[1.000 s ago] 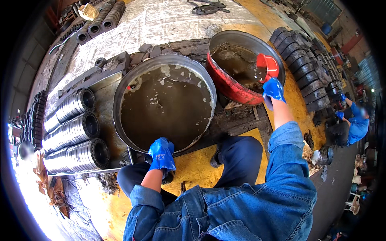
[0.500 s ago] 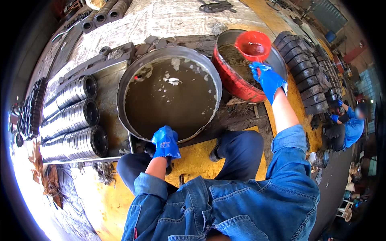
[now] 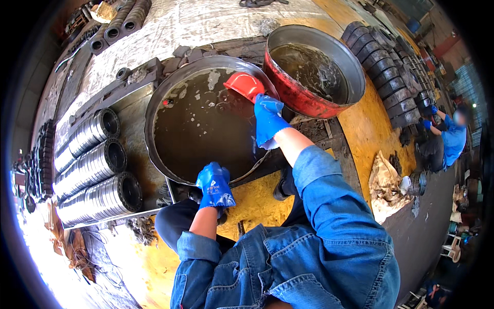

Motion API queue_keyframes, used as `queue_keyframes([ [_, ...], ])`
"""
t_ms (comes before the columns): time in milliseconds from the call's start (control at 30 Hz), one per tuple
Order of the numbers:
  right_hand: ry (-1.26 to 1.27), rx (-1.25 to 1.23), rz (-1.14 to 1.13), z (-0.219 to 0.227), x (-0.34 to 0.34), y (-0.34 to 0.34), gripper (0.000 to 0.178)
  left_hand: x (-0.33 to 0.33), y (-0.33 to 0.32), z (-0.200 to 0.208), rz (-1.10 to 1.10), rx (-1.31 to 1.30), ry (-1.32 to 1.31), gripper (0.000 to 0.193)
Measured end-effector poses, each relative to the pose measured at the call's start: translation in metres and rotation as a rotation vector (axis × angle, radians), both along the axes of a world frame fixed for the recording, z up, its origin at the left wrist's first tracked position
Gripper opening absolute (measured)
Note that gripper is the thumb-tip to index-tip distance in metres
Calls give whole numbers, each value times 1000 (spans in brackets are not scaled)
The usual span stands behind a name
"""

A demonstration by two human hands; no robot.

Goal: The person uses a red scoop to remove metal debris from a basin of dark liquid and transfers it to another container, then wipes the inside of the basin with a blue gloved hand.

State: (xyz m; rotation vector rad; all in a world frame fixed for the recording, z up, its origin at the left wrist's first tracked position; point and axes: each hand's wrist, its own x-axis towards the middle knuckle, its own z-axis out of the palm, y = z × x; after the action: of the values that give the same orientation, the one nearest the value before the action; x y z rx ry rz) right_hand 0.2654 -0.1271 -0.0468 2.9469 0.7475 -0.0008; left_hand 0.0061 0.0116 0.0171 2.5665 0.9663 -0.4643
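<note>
My right hand, in a blue rubber glove, is closed round the handle of a red plastic dipper. The dipper is tipped over the far right part of a round grey metal tub holding murky brown water. Pale scum floats on that water. At the tub's near rim, my gloved left hand is closed on the edge; its fingertips are partly hidden. Beyond my right hand stands a red-sided metal tub, with brown liquid rippling inside.
Stacks of dark ribbed rings lie on a metal tray to the left. More dark rings stand in rows at the right. A crumpled tan sheet lies on the floor nearer me. Another person in blue works at far right.
My right hand has carried the dipper leftward from above the red tub to the grey tub, tilting it. My left hand stays at the rim. The whole view has shifted slightly.
</note>
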Motion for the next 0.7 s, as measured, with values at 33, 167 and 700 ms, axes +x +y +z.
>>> queue_keyframes([
  [33, 86, -28, 19, 32, -26, 8, 22, -6, 5, -8, 0, 7, -30, 30],
  [167, 244, 298, -209, 20, -39, -4, 16, 0, -5, -12, -65, -1, -87, 30],
  [700, 1538, 1505, -623, -10, -76, 9, 22, 8, -6, -7, 4, -51, 24, 31],
])
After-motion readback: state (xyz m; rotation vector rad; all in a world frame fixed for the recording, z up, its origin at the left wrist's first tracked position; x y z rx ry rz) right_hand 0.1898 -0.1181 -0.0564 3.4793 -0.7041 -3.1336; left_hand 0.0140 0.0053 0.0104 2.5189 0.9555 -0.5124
